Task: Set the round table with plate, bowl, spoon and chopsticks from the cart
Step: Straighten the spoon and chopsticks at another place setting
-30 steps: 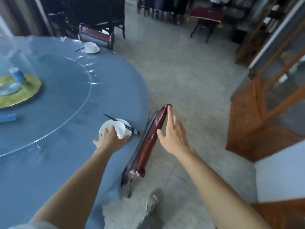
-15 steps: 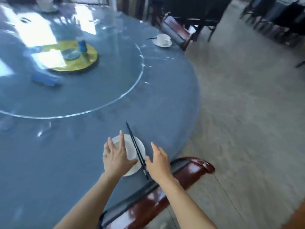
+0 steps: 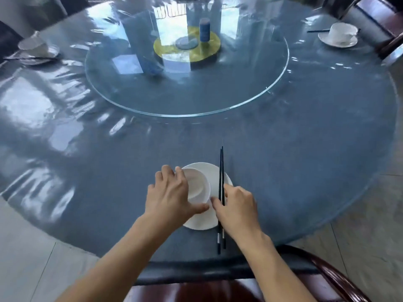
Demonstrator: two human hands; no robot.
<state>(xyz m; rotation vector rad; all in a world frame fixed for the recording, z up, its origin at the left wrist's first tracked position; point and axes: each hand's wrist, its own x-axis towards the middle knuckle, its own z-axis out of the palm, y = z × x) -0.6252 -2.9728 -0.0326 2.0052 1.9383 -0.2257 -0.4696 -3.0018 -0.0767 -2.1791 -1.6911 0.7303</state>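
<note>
A white plate [image 3: 201,223] lies near the front edge of the round blue table [image 3: 294,162]. A white bowl [image 3: 197,185] sits on the plate's left half. My left hand [image 3: 168,195] is wrapped around the bowl's left and near side. Two black chopsticks [image 3: 221,166] lie across the plate's right side, tips pointing away from me. My right hand [image 3: 237,211] pinches them at the middle, between thumb and fingers. I see no spoon.
A glass turntable [image 3: 218,99] fills the table's middle, carrying a yellow disc [image 3: 210,50] and a blue cylinder [image 3: 204,29]. Other place settings stand at far right [image 3: 340,37] and far left [image 3: 37,49]. A dark red chair back [image 3: 218,290] is right below my arms.
My view swung from the chair's side to face the table squarely. My right hand left the chair back and took the chopsticks, which now point straight away. My left hand stayed at the bowl.
</note>
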